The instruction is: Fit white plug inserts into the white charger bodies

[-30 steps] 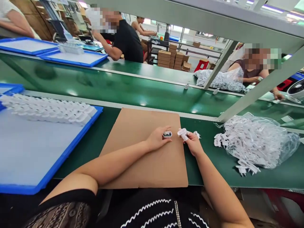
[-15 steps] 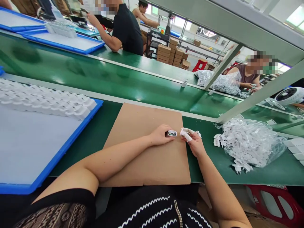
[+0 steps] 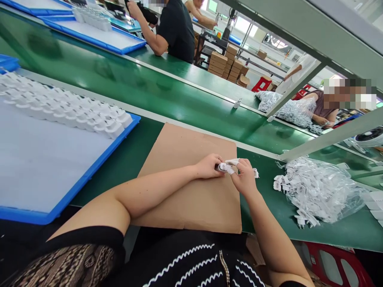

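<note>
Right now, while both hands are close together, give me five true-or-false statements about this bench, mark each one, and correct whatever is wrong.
1. The person's left hand holds an oval white plastic casing. True.
2. The thumb of the right hand is bare. False: it wears a white covering.
3. Rows of white plastic housings stand along the far side of the blue-rimmed white tray. True.
4. The heap of small white plastic pieces lies on the flat brown cardboard sheet. False: it lies to the right of the sheet, on the green bench top.
5. The right hand's fingertips are at the casing. True.
</note>
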`<action>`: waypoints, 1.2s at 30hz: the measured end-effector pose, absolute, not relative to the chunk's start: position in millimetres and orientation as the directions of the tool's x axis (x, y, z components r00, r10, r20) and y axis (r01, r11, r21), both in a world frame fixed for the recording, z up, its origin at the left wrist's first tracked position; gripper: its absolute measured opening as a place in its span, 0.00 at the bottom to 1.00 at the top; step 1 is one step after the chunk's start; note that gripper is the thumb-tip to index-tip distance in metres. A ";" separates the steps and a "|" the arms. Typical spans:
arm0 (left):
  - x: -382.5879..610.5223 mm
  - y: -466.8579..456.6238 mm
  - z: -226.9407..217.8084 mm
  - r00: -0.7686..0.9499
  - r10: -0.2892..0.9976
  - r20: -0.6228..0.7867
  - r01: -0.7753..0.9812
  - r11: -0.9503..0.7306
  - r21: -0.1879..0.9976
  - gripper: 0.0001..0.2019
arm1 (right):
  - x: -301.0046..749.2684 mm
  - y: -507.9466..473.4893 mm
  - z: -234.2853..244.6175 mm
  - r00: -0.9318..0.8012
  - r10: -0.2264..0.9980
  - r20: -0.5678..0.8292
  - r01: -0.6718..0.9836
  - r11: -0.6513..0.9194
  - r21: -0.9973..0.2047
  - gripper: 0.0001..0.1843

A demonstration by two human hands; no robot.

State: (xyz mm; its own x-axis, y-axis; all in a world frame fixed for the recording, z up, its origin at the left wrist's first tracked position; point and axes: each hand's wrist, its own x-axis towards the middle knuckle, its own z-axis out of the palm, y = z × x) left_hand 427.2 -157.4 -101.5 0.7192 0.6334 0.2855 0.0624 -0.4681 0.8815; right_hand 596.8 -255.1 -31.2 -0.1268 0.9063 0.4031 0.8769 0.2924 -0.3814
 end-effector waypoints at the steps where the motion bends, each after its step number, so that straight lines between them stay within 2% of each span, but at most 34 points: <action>1: 427.1 -157.3 -101.6 0.719 0.633 0.288 0.061 -0.470 0.880 0.07 | 596.1 -254.5 -33.5 -0.133 0.907 0.399 0.887 0.288 -0.359 0.12; 8: 425.3 -157.9 -99.4 0.722 0.633 0.279 0.061 -0.461 0.885 0.07 | 594.1 -255.4 -37.1 -0.180 0.879 0.442 0.942 0.283 -0.178 0.11; 12: 425.2 -158.0 -98.9 0.719 0.639 0.275 0.079 -0.468 0.880 0.08 | 596.4 -255.9 -36.4 -0.150 0.865 0.479 0.944 0.269 -0.192 0.11; 19: 424.8 -158.3 -100.4 0.715 0.640 0.280 0.062 -0.457 0.887 0.07 | 597.6 -252.9 -40.6 -0.205 0.865 0.457 0.933 0.314 -0.174 0.12; 27: 422.4 -160.2 -96.9 0.718 0.640 0.275 0.068 -0.457 0.887 0.05 | 595.6 -251.2 -38.7 -0.195 0.884 0.425 0.943 0.288 -0.167 0.12; 29: 420.9 -160.8 -96.0 0.722 0.633 0.278 0.063 -0.461 0.885 0.05 | 595.2 -252.6 -42.6 -0.155 0.889 0.432 0.950 0.253 -0.180 0.10; 32: 422.8 -161.2 -96.6 0.713 0.637 0.292 0.068 -0.478 0.876 0.07 | 592.5 -253.5 -54.8 -0.044 0.887 0.459 0.945 0.186 -0.270 0.06; 36: 428.0 -163.2 -91.6 0.701 0.669 0.247 0.152 -0.478 0.865 0.07 | 591.1 -252.4 -65.0 0.030 0.889 0.457 0.869 0.202 -0.452 0.11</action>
State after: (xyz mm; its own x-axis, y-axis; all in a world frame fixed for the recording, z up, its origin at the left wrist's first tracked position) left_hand 428.0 -163.2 -91.6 0.7010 0.6692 0.2466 0.1518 -0.4778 0.8652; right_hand 591.1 -252.4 -65.0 0.0302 0.8891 0.4567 0.8689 0.2025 -0.4516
